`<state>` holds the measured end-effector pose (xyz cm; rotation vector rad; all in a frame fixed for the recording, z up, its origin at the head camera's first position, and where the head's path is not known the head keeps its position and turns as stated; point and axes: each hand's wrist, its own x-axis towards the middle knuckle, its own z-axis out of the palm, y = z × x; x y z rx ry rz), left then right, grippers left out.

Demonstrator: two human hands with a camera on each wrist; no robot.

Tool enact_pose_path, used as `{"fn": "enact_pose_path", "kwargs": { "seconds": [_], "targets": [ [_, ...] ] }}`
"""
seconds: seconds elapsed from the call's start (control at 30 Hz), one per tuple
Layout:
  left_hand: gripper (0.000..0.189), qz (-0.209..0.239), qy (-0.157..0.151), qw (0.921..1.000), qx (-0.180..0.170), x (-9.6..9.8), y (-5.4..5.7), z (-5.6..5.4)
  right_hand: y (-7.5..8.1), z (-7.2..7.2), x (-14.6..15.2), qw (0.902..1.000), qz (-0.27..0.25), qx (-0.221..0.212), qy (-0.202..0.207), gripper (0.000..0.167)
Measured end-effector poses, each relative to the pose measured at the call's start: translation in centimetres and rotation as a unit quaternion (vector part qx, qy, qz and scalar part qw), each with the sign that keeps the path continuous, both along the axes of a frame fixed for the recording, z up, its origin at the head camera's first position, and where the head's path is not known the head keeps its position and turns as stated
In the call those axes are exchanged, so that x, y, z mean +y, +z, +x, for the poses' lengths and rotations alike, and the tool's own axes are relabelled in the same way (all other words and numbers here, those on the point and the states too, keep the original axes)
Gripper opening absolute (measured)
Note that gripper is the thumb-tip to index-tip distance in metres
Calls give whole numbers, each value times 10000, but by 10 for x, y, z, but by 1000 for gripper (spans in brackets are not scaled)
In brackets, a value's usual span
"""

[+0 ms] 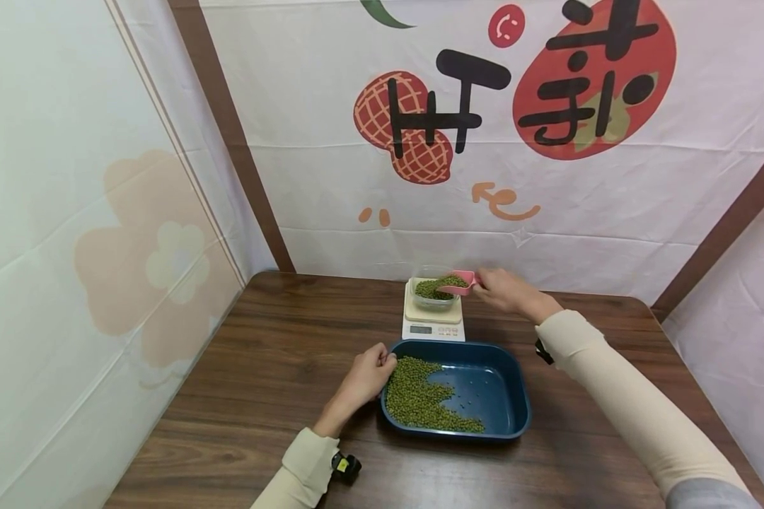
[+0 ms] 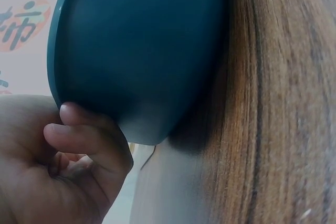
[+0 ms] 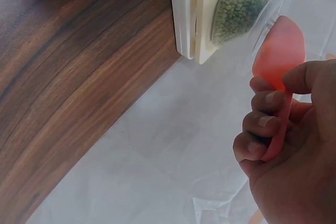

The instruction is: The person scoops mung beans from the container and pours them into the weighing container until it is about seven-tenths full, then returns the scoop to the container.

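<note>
A pink scoop (image 1: 461, 283) is gripped by its handle in my right hand (image 1: 506, 288). The scoop holds green mung beans and tilts over a clear plastic container (image 1: 434, 303), which has more beans (image 3: 240, 9) inside. That container stands on a white kitchen scale (image 1: 433, 329); its display is too small to read. Nearer to me is a blue tray (image 1: 527, 410) with mung beans (image 1: 414, 396) heaped along its left and front sides. My left hand (image 1: 367, 375) holds the tray's rim at the far left corner, its fingers curled against the outer wall (image 2: 142, 51).
A dark wooden table (image 1: 280, 375) carries everything. Behind it hangs a white printed cloth (image 1: 331, 254), close to the scale, and pale cloth walls stand at both sides. Wrist cameras (image 1: 346, 468) are strapped near both cuffs.
</note>
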<state>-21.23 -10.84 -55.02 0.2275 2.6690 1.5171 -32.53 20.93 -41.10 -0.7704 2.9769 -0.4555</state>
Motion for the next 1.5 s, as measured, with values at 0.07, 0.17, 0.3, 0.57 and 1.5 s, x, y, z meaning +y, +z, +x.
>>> {"fn": "enact_pose_path", "kwargs": {
  "seconds": [0.07, 0.17, 0.3, 0.57, 1.5],
  "targets": [
    [33, 97, -40, 9999, 47, -1, 0, 0, 1, 0, -1, 10000, 17, -13, 22, 19],
    [31, 217, -111, 9996, 125, 2, 19, 12, 3, 0, -1, 10000, 66, -1, 49, 19],
    [30, 151, -215, 9991, 325, 1, 11, 9, 4, -1, -2, 9998, 173, 92, 102, 19],
    [31, 136, -15, 9999, -25, 7, 34, 21, 7, -1, -2, 9990, 428, 115, 114, 19],
    [31, 45, -117, 9999, 79, 5, 35, 22, 24, -5, -7, 9944, 1012, 271, 134, 16]
  ]
}}
